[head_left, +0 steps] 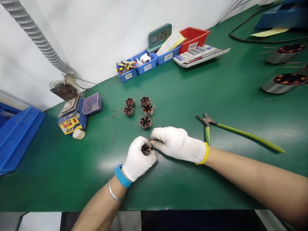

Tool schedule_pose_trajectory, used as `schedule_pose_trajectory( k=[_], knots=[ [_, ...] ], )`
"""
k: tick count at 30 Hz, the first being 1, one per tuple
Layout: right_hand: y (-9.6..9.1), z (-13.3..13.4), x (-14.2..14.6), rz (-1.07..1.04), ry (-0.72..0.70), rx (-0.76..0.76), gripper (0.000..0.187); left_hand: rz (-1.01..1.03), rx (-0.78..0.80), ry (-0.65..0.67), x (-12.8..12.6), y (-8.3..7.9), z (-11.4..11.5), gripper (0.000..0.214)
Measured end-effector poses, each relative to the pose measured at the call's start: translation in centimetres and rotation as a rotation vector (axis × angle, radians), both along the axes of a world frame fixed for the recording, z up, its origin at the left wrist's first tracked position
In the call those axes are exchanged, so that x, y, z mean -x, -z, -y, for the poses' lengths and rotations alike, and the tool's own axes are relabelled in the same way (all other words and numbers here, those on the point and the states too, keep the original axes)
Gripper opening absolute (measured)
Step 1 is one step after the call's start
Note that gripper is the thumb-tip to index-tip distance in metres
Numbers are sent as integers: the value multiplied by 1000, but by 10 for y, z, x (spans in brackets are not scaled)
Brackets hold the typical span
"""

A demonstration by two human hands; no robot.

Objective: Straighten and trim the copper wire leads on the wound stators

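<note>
Head view: two hands (139, 160) handle one coil (146, 150) near five others (147, 112).

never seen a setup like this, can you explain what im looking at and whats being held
There's no machine arm here: a camera on a person's head looks forward and down at their own gloved hands. The left hand holds a small copper-wound ring; the right hand's fingertips are at its edge, though whether they grip a wire is too small to tell. On the green table, five similar rings stand beyond the hands, with green-handled pliers to the right. Farther back are a calculator and a digital clock.
</note>
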State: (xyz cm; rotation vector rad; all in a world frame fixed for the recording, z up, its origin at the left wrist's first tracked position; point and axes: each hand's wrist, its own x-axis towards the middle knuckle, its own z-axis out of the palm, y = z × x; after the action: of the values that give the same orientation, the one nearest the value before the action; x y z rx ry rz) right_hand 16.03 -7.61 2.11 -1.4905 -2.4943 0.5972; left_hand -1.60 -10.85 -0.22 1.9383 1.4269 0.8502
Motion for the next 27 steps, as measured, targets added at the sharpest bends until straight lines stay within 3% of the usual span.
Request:
schedule_pose_trajectory(
  k=[6, 12, 18, 20, 23, 27],
  knots=[
    [-6, -1, -3, -38, 10, 123, 17, 63, 17, 15, 2, -1, 2, 11],
    [-20, 15, -6, -84, 14, 271, 11, 118, 148, -4, 4, -3, -1, 13],
    [-18, 17, -9, -440, 19, 543, 13, 117, 197, -42, 4, -3, -3, 12],
    [-19, 13, -14, -440, 37, 574, 18, 131, 194, -27, 8, -7, -2, 12],
    [-19, 10, -20, -233, 37, 338, 21, 175, 215, 61, 21, -21, 0, 58],
    [-8, 13, -21, -129, -301, -150, 35, -21, 321, 135, 33, -40, 3, 94]
  ],
)
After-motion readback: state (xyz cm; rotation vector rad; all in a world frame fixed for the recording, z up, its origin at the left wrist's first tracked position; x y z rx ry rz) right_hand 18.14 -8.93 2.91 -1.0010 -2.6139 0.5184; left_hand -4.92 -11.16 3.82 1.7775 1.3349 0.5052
